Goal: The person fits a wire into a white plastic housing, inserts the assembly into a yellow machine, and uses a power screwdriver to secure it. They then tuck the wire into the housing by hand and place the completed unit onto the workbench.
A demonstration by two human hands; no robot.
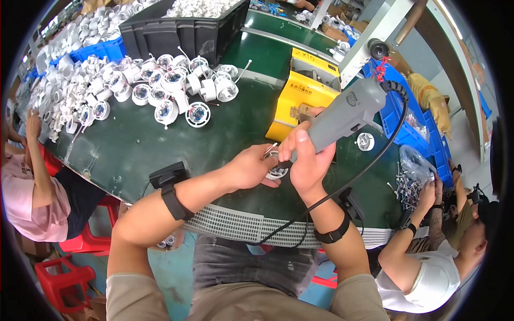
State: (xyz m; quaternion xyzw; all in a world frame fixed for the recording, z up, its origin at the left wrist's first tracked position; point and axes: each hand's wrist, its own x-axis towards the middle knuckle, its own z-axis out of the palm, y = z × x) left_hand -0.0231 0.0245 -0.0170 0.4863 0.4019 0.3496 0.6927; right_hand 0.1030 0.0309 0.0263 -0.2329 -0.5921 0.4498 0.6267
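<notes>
My right hand (311, 163) is wrapped round a grey electric screwdriver (345, 115) with a black cable at its upper end. The tool slants down to the left, its lower end over a small white round housing (276, 173). That housing is gripped in the fingers of my left hand (250, 167), just above the green table. Fingers partly cover the housing, and the driver's tip is hidden behind my right hand. Directly beyond both hands stands a yellow box-shaped machine (300, 96) with a metal piece on its front.
Many white housings with circuit boards (174, 80) are heaped at the far left, before a black bin (182, 35). A single white housing (365, 142) lies right of the machine. Blue trays (396, 112) stand at the right. The cable (369, 163) crosses my right forearm. People sit at both sides.
</notes>
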